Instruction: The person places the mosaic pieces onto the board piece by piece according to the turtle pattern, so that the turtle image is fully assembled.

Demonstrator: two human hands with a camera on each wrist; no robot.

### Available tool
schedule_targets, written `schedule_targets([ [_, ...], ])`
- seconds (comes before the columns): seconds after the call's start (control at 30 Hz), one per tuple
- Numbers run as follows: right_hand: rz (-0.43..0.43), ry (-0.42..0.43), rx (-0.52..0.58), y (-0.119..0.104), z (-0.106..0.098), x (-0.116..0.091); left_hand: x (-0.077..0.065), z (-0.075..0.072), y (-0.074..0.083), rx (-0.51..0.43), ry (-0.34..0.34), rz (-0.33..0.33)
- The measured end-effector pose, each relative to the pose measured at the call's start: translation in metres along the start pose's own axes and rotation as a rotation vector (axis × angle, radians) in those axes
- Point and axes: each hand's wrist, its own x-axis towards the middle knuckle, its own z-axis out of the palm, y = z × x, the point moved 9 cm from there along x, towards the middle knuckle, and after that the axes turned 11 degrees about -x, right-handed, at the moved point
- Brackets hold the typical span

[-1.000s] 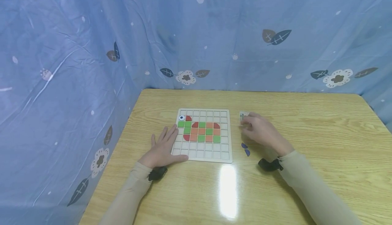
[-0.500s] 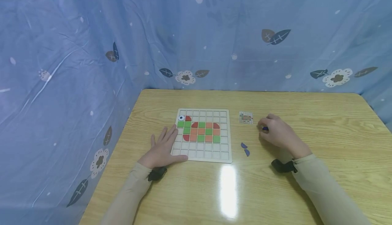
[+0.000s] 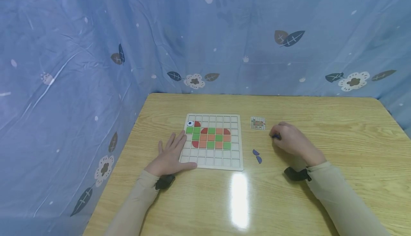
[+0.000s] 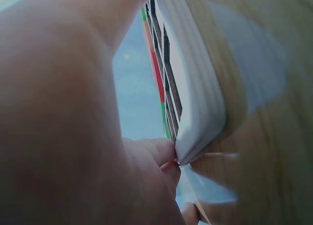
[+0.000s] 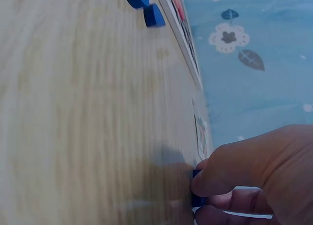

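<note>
My left hand point(image 3: 169, 157) lies with spread, straight fingers at the lower left corner of a white grid board point(image 3: 221, 162), touching its edge. On the board sit green, orange and red tiles point(image 3: 211, 137) in an animal-like shape, with a round eye tile point(image 3: 190, 123) at its upper left. Right of the small picture card point(image 3: 258, 123), my right hand point(image 3: 290, 139) pinches a blue block point(image 5: 197, 198) between thumb and fingers, low over the table. The block's full shape is hidden by the fingers. Two blue rounded blocks point(image 3: 257, 156) lie between board and right hand.
The wooden table point(image 3: 340, 132) ends at a blue patterned curtain point(image 3: 240, 43) along the back and left. A bright light reflection point(image 3: 239, 200) shows on the tabletop in front of the board.
My right hand has moved right, away from the picture card, uncovering it, and the blue block now shows in its fingers. Over the last half second it shifts only slightly. My left hand stays put.
</note>
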Motion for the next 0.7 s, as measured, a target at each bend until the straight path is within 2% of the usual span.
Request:
schedule_targets([
  [0.4,-0.101,0.037,0.024,-0.036,0.009,0.014,-0.001,-0.001,0.001,0.0,0.004,0.004],
  [0.7,-0.127,0.054,0.064,-0.067,0.015,0.027,-0.002,-0.002,0.003,-0.006,0.002,0.001],
])
